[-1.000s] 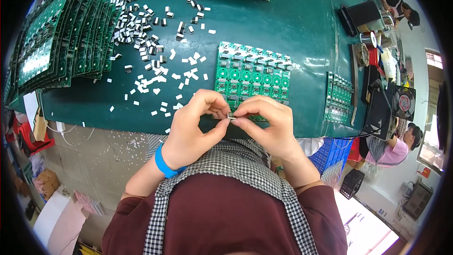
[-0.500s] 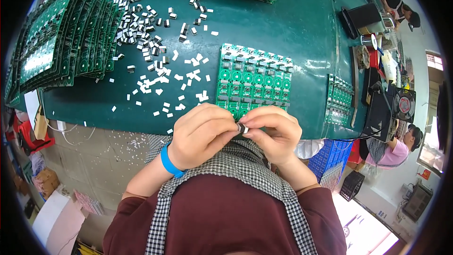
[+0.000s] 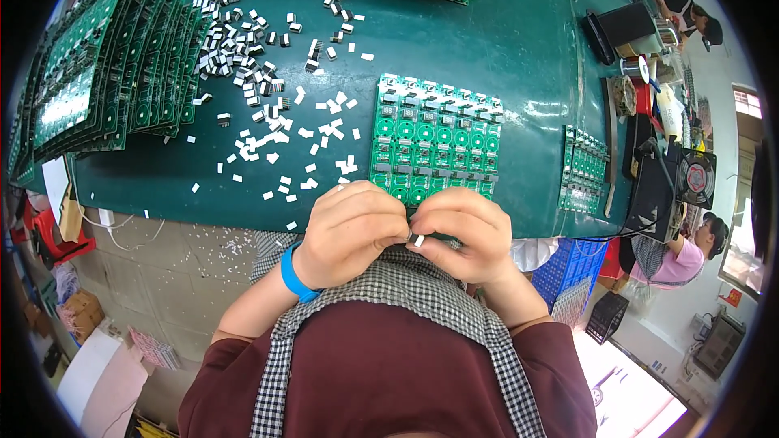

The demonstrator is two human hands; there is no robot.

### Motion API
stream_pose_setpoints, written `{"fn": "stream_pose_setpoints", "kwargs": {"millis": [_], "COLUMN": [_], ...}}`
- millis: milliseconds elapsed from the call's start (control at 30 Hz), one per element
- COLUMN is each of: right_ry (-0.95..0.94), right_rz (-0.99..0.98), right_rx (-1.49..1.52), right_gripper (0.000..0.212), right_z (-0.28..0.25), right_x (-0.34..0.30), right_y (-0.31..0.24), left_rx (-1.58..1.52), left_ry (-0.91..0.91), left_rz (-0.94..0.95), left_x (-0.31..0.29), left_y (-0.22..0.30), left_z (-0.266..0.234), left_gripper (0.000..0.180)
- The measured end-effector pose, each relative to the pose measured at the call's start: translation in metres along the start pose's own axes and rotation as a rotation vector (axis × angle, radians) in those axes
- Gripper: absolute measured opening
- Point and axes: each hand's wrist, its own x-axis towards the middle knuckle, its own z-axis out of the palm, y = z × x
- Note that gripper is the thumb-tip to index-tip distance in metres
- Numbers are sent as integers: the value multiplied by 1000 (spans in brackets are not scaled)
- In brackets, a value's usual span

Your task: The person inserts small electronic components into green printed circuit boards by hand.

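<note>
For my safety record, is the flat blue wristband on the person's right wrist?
No, the wristband circles the wrist of the left hand, and the right wrist is bare.

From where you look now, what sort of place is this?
Probably an electronics assembly workshop: a green rectangular circuit board lies on the smooth green tabletop, similar boards are stacked at left, and many small black-and-white rectangular components lie loose between them.
</note>
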Motion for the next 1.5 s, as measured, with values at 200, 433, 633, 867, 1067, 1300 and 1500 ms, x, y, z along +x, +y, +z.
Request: {"fn": "stream_pose_setpoints", "kwargs": {"millis": [200,433,633,867,1067,1300,1500], "right_ry": [90,176,208,297,86,106,93], "right_rz": [-33,1,99,270,147,156,149], "right_rx": [-178,-249,-191,-634,-818,-814,-818], "right_gripper": [23,23,22,15,12,12,13], "right_z": [-3,5,0,-65,-72,-74,-74], "right_x": [-1,-7,-7,-3,-1,-1,-1], "right_y": [-3,-5,-2,50,52,54,54], "left_rx": [103,251,312,880,908,813,575], "left_ry": [9,42,5,215,174,239,263], "left_rz": [-38,53,5,-544,-533,-440,-507], "left_x": [3,0,0,0,-5,-5,6], "left_y": [6,4,4,-20,-27,-24,-8], "left_z": [1,2,-7,-52,-55,-56,-47], "left_gripper": [25,26,20,25,16,13,12]}}
